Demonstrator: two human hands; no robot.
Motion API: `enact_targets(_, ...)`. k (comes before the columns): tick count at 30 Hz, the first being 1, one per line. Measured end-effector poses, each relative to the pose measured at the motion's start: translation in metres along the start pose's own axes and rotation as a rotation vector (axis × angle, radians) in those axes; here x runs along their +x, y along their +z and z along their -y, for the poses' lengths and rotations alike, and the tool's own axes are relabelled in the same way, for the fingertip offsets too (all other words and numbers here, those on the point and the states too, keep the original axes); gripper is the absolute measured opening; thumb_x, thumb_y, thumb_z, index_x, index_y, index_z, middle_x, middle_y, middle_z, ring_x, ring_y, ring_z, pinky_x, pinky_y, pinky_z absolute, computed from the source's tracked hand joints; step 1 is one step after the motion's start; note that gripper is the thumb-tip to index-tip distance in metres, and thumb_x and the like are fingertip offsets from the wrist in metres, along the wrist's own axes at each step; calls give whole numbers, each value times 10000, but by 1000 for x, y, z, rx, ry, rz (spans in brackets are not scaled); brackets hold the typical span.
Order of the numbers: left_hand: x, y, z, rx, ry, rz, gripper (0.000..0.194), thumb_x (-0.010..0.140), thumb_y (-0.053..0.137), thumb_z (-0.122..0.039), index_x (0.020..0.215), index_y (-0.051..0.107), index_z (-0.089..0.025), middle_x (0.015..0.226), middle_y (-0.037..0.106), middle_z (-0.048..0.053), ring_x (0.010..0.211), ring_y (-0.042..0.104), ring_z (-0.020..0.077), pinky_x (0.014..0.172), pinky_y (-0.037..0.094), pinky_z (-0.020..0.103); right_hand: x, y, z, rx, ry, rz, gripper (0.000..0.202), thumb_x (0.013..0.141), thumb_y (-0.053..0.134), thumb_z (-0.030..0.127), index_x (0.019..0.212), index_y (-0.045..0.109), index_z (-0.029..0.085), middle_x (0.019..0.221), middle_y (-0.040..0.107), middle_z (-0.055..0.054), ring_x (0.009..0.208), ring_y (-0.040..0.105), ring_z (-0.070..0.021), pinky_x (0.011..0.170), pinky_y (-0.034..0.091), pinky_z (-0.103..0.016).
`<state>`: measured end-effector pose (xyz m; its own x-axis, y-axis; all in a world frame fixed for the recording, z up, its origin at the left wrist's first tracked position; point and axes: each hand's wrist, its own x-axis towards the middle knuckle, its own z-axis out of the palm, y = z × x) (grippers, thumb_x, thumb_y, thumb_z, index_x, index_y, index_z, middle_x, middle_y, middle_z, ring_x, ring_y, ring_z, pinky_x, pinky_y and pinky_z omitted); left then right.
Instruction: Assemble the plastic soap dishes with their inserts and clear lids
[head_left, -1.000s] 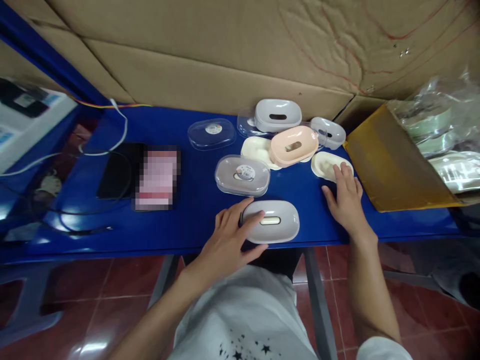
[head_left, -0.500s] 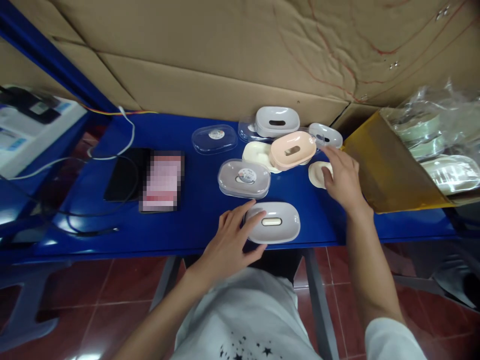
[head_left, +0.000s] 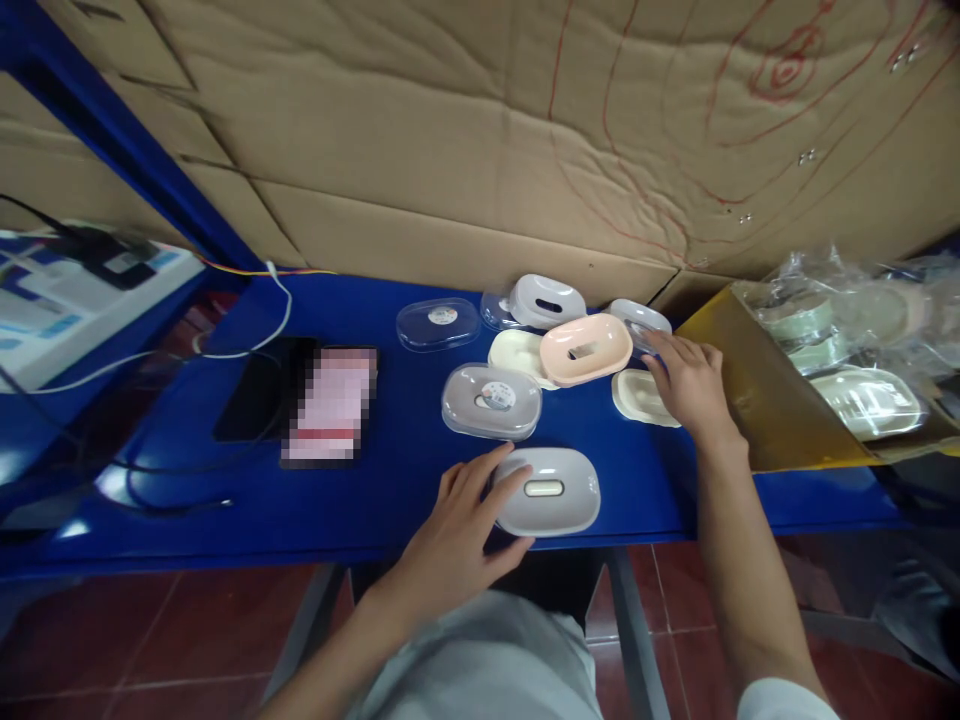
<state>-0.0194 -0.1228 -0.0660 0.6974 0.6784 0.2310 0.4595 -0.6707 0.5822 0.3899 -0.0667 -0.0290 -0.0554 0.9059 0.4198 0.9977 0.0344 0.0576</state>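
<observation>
My left hand (head_left: 469, 515) is at the left end of a grey soap dish (head_left: 574, 500) near the table's front edge. The thumb is at the dish's near side, the fingers at its far side and over its rim. A cream bar shows in the dish's slot. My right hand (head_left: 686, 380) reaches to the back right, fingers apart, its fingertips at a clear lid (head_left: 637, 338) in front of a white dish (head_left: 641, 314). Below it lies a cream oval piece (head_left: 634, 392), partly hidden. A peach dish (head_left: 600, 340) rests partly over another cream piece (head_left: 514, 350).
Behind the grey dish lies a lidded grey dish (head_left: 469, 400). A clear lid (head_left: 424, 328) and a white slotted dish (head_left: 562, 292) are farther back. At right stands an open carton (head_left: 720, 380) of wrapped dishes. A phone (head_left: 330, 410) and cables (head_left: 187, 510) lie at left.
The view has tilted up, so everything sits lower in the picture. My right hand's fingers have moved closer to the clear lid. My left hand stays at the grey soap dish.
</observation>
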Motion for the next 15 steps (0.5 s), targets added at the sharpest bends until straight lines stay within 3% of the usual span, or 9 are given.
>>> enact_targets(4,0,0,0,-6,1,8,628,1004,705,-301,1571,434,-305,1673,431,140,1488,492,365,1208,419,599,-11,14,-14,62,78,-25,473,1084,500,508,1450,618,233,1417,684,-170,1380,588,-380,1150,389,-607)
enact_targets(9,0,1,2,-13,-3,-3,630,1004,714,-319,1568,434,-308,1668,441,134,1490,498,364,1208,433,591,0,31,-33,283,189,-29,778,911,645,749,1463,595,202,1433,600,-208,1340,594,-404,1116,492,-630)
enact_targets(12,0,2,3,-34,-14,0,711,999,733,-320,1609,367,-321,1689,422,138,1525,468,360,1229,420,591,-5,9,-25,357,185,-143,728,905,688,719,1417,650,203,1395,635,-185,1338,606,-380,1162,495,-584)
enact_targets(15,-1,0,4,-94,-48,11,845,986,758,-294,1665,259,-353,1717,405,131,1556,443,352,1242,426,580,-40,-26,14,420,179,-256,582,986,681,571,1469,639,251,1479,624,-156,1404,587,-366,1201,472,-584)
